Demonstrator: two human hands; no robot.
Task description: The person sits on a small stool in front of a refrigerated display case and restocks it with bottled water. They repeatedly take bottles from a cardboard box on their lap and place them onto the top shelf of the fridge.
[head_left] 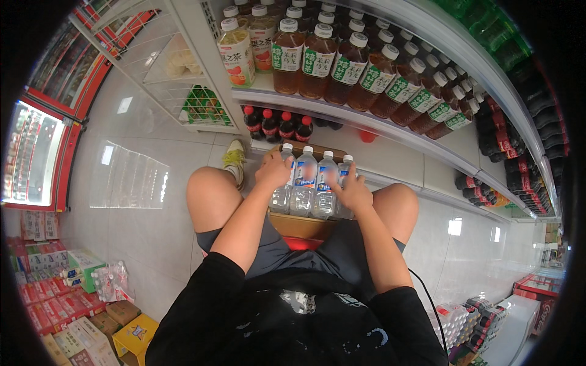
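Several clear plastic bottles [303, 183] with white caps and blue-and-white labels stand in a row between my knees. My left hand [274, 170] grips the leftmost bottle [280, 200] at its upper side, near the cap. At the other end, my right hand [353, 191] lies against the rightmost bottle [344, 211], fingers spread along its side and front. A brown cardboard box [297, 226] shows below the bottles, and part of a cardboard edge shows behind their caps. Something red [302, 243] lies under the box, between my thighs.
Ahead, an upper shelf [320, 104] holds tea bottles [317, 61]; cola bottles [278, 126] with red caps stand on the lower shelf at left. A wire rack [183, 68] adjoins the shelving. Drink cartons [50, 297] are stacked at lower left, and a black cable [428, 288] runs at my right.
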